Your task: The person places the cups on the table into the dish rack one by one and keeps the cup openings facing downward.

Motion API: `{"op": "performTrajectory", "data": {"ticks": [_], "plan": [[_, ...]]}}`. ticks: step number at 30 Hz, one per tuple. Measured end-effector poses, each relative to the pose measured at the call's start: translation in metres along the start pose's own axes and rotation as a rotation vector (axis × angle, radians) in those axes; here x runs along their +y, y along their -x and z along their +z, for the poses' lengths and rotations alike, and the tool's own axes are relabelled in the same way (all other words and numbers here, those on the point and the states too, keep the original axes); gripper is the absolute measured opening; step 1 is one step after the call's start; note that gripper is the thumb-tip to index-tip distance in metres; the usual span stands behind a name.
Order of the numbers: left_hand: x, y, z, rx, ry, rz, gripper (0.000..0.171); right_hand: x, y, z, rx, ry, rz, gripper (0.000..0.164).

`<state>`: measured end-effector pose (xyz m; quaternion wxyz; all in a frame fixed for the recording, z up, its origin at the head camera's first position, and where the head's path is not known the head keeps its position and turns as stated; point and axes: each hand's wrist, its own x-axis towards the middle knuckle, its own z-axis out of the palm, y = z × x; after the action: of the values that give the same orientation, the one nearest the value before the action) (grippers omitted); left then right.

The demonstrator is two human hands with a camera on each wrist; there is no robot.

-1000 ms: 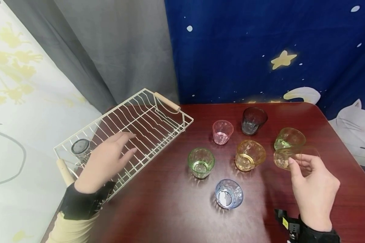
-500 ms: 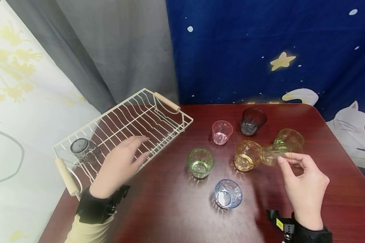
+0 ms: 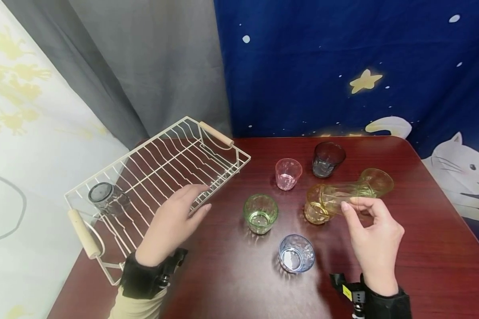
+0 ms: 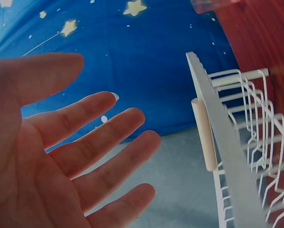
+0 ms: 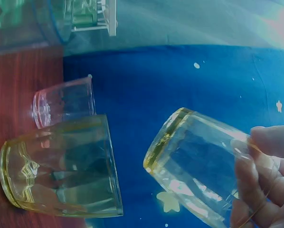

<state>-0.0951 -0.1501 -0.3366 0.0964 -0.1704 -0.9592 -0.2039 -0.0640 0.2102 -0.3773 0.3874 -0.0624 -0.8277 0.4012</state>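
My right hand [image 3: 377, 241] pinches a pale yellow glass [image 5: 194, 161] near its rim between thumb and fingers. That glass is raised and tilted, its thick base toward the left. In the head view it overlaps a second yellow glass [image 3: 316, 213], which stands upright on the table. My left hand [image 3: 173, 223] holds nothing; its fingers reach out over the near side of a cream wire dish rack [image 3: 153, 170]. Inside the rack's left end lies a grey glass [image 3: 109, 198], its base facing up.
On the red-brown table [image 3: 231, 283] stand a green glass [image 3: 260, 215], a blue glass [image 3: 296, 254], a pink glass [image 3: 288, 174], a dark grey glass [image 3: 328, 159] and a yellow-green glass [image 3: 377, 181]. The rack has wooden handles [image 3: 84, 234]. Curtains hang behind.
My right hand has moved left with the yellow glass, bringing it in front of the standing yellow one. My left hand has shifted right across the rack, still holding nothing.
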Motion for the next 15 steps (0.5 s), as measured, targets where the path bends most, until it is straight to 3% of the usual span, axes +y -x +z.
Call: {"op": "performTrajectory", "data": {"ticks": [8, 15], "plan": [[0.011, 0.000, 0.009, -0.016, 0.079, -0.042, 0.043, -0.007, 0.006, 0.007, 0.001, -0.047, -0.010, 0.015], [0.023, -0.005, 0.021, -0.018, 0.119, -0.015, 0.039, -0.011, 0.010, 0.012, 0.011, -0.130, 0.019, 0.016]]}}
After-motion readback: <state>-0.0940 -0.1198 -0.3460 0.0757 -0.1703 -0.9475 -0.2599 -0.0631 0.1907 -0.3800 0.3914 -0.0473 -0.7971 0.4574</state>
